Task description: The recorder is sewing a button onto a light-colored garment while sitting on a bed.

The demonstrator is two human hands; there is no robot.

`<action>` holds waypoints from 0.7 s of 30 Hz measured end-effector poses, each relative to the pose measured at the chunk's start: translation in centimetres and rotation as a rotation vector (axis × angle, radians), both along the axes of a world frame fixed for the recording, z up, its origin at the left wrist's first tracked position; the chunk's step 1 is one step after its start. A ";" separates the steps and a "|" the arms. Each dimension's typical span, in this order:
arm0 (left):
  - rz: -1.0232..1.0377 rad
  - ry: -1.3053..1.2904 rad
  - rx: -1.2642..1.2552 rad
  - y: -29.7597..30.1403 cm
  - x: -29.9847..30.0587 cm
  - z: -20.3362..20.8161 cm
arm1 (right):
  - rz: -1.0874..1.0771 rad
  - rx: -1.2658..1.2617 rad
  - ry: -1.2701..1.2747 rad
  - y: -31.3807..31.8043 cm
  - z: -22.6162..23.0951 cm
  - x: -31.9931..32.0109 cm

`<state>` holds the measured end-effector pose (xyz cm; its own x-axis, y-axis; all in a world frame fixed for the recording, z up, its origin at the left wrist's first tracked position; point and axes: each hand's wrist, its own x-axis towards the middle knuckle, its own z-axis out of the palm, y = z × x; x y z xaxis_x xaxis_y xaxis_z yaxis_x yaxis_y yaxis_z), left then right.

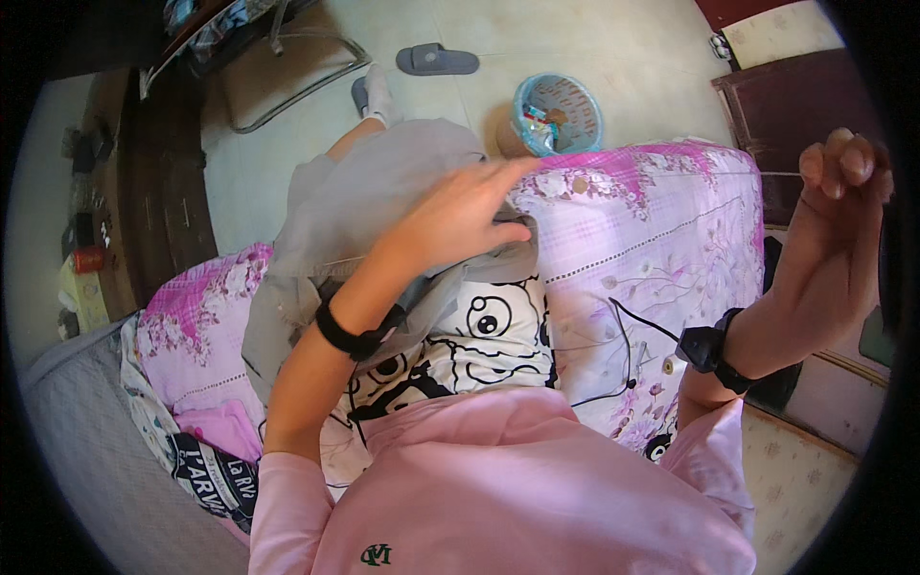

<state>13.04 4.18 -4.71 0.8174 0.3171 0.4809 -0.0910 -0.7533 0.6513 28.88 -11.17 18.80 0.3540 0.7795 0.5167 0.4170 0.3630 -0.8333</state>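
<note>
Under the left hand (460, 216), fingers flat and pinching the grey garment (364, 211) on the pink bedspread (652, 240), the loose cloth could slip while the right hand (839, 187) hovers curled, empty.

A pale tiled floor (594, 48) fills the upper middle of the frame. On it, near the top centre, lies a grey slipper (437, 60). To its right, against the far edge of the bed, stands a light blue basket (557, 114) with wrappers and scraps inside. A folding chair with a metal frame (297, 67) stands at the upper left, and beside it a dark wooden cabinet (163, 192) runs down the left side. A small red can (88, 259) sits further left. At the upper right stands dark brown furniture (795, 105). A thin black cable (628, 350) loops over the pink floral bedsheet (661, 220) at the centre right.
</note>
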 end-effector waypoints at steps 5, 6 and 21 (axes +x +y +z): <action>-0.304 0.208 -0.714 -2.1 3.0 1.0 | -0.054 0.098 0.052 -0.7 0.1 2.0; -0.314 0.206 -0.715 -2.3 3.4 1.0 | -0.063 0.095 0.046 -0.8 0.1 2.1; -0.124 0.298 -0.646 -2.8 5.3 -0.5 | -0.002 0.088 0.079 -1.4 0.8 2.3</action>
